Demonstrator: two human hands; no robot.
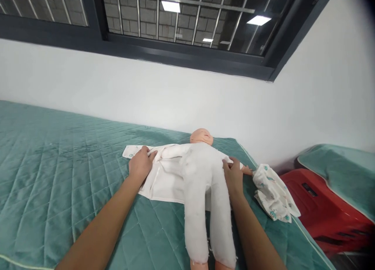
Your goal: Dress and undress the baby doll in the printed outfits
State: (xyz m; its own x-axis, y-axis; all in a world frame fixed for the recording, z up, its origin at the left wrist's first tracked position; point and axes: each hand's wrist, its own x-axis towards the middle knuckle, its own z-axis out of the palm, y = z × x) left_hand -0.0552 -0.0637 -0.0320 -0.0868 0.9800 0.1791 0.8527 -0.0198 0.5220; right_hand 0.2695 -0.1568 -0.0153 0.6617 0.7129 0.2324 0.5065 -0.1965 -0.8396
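Observation:
A baby doll (202, 172) with a white cloth body lies face up on the green quilted bed (58, 164), head toward the wall. Under it is spread an open white garment (164, 180). My left hand (141, 163) rests on the garment's left side, fingers curled into the fabric near the sleeve. My right hand (233, 173) lies beside the doll's body, fingers pressed against the doll's arm and the garment's right side.
A crumpled printed white cloth (275, 194) lies at the bed's right edge. Beyond it stands a red plastic object (322, 211) beside another green-covered surface (340, 168). A white wall and a dark-framed window run behind the bed.

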